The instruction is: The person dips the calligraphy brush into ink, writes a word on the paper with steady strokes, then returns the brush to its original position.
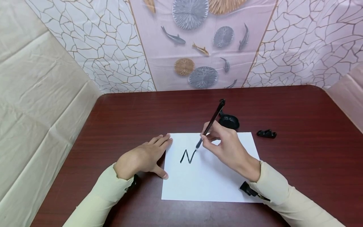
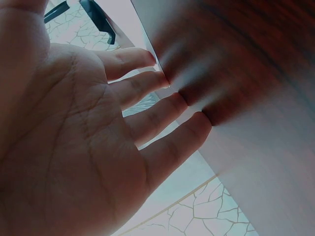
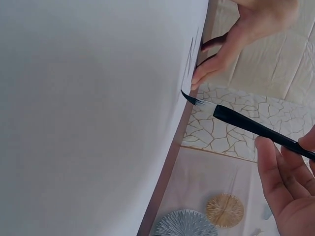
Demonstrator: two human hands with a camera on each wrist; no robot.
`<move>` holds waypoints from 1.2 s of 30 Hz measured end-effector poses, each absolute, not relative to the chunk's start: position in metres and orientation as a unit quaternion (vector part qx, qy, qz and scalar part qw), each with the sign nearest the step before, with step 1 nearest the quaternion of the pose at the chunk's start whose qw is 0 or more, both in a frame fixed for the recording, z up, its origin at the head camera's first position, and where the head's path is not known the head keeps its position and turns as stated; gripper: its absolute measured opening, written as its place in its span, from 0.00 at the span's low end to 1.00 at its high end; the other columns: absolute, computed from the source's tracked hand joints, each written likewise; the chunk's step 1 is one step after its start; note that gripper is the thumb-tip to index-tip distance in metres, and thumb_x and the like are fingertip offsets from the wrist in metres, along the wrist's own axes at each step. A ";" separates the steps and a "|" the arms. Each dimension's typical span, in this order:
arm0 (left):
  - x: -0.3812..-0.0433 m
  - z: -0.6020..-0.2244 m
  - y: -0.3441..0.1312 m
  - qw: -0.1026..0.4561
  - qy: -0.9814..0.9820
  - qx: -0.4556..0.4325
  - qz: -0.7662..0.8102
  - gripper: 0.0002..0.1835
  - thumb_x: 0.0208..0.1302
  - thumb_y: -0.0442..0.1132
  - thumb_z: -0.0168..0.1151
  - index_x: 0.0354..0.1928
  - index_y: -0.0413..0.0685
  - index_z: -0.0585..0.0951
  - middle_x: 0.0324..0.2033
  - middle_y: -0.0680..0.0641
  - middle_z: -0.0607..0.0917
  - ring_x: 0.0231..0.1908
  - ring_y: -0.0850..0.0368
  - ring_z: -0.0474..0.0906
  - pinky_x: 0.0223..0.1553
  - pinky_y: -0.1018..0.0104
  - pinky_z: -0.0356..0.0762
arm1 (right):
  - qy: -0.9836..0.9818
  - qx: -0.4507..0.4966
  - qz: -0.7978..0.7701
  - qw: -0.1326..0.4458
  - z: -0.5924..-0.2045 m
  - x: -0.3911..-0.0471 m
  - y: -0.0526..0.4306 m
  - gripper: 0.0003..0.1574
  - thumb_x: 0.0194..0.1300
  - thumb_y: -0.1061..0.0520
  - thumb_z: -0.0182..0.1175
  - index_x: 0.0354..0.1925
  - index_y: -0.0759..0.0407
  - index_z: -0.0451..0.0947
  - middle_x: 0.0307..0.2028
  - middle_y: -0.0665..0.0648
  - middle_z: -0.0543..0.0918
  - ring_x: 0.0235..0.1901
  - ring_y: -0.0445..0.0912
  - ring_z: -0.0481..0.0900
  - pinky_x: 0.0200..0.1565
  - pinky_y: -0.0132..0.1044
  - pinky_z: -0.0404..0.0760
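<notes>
A black-handled brush [image 1: 213, 121] is pinched in my right hand [image 1: 227, 148], its inked tip touching the white sheet of paper [image 1: 210, 183]. Three joined black strokes [image 1: 187, 156], like an N, stand on the paper's left half, and the tip is at the upper end of the last one. In the right wrist view the bristles [image 3: 189, 98] bend against the sheet. My left hand [image 1: 144, 157] rests at the paper's left edge, fingers straight and spread, thumb and fingertips on the rim of the sheet. Its palm [image 2: 74, 132] faces the left wrist camera with nothing in it.
Behind the paper a small black dish [image 1: 229, 121] sits on the dark red table [image 1: 136, 110]. A black brush rest [image 1: 266, 134] lies to the right of the sheet. Patterned cloth [image 1: 198, 47] hangs beyond the table's far edge, and a pale cloth [image 1: 42, 110] is at the left.
</notes>
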State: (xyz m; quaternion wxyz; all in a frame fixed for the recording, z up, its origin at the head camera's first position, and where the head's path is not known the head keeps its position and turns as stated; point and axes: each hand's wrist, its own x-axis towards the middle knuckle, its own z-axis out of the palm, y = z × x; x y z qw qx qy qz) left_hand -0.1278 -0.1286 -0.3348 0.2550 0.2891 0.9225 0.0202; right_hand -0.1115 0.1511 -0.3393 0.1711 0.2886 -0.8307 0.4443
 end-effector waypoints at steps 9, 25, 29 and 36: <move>-0.127 -0.336 -0.130 0.252 0.923 0.290 0.024 0.68 0.52 0.64 0.81 0.84 0.41 0.52 0.84 0.40 0.48 0.82 0.38 0.46 0.76 0.41 0.59 | -0.822 0.294 0.448 0.193 -0.333 -0.111 0.152 0.19 0.62 0.75 0.66 0.47 0.61 0.77 0.39 0.50 0.87 0.35 0.43 0.89 0.41 0.30 0.86; -0.129 -0.336 -0.127 0.258 0.922 0.287 0.016 0.68 0.52 0.64 0.81 0.84 0.42 0.51 0.85 0.43 0.47 0.83 0.41 0.45 0.77 0.42 0.59 | -0.828 0.276 0.417 0.255 -0.325 -0.097 0.179 0.21 0.59 0.75 0.71 0.49 0.64 0.79 0.41 0.51 0.91 0.37 0.47 0.91 0.46 0.22 0.83; -0.129 -0.336 -0.128 0.255 0.923 0.287 0.025 0.68 0.51 0.64 0.81 0.84 0.42 0.52 0.84 0.41 0.48 0.83 0.39 0.46 0.76 0.40 0.59 | -0.823 0.276 0.427 0.251 -0.328 -0.099 0.180 0.21 0.59 0.75 0.71 0.49 0.63 0.80 0.42 0.50 0.91 0.38 0.48 0.91 0.47 0.23 0.83; -0.128 -0.335 -0.130 0.250 0.922 0.293 0.029 0.68 0.52 0.64 0.81 0.84 0.40 0.52 0.84 0.40 0.49 0.82 0.38 0.47 0.75 0.39 0.61 | -0.831 0.272 0.424 0.234 -0.332 -0.099 0.176 0.18 0.61 0.73 0.71 0.48 0.62 0.80 0.42 0.49 0.90 0.37 0.44 0.91 0.46 0.25 0.84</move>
